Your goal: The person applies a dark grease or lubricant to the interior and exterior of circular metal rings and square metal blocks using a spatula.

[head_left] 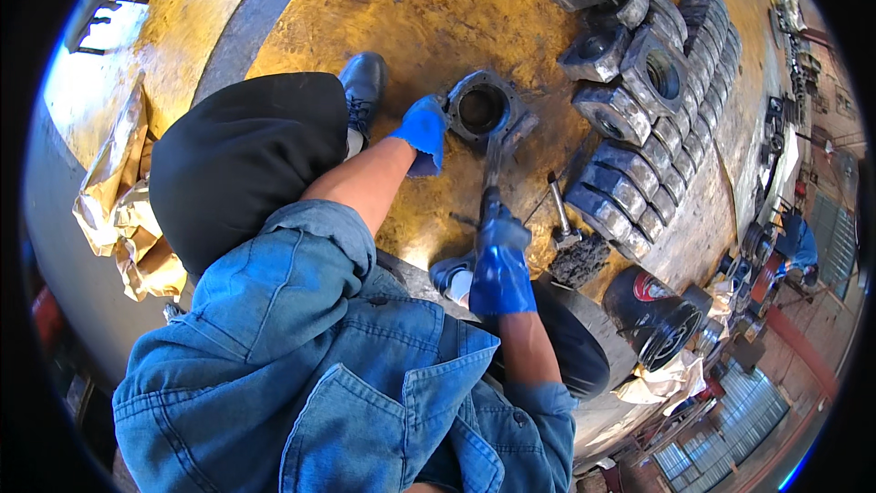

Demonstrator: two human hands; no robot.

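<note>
A square metal casting (455,126) with a round bore stands on the yellow, stained floor. At its left edge, my left hand (423,131), in a blue glove, has its fingers closed on the rim. My right hand (504,251), in a longer blue glove, is wrapped round the dark grip of a hammer (494,162). The hammer's grey shaft points away from me, and its slightly blurred head is at the casting's right side. Whether the head touches the casting, I cannot tell. A second hammer (559,205) lies to the right of my right hand.
Stacked castings (657,73) form rows at the right, with more at the far edge. A dark clump (578,260) lies near the second hammer. A black bucket (639,306) lies tipped at right. Crumpled brown paper (123,196) is at left. Another person (797,242) is far right.
</note>
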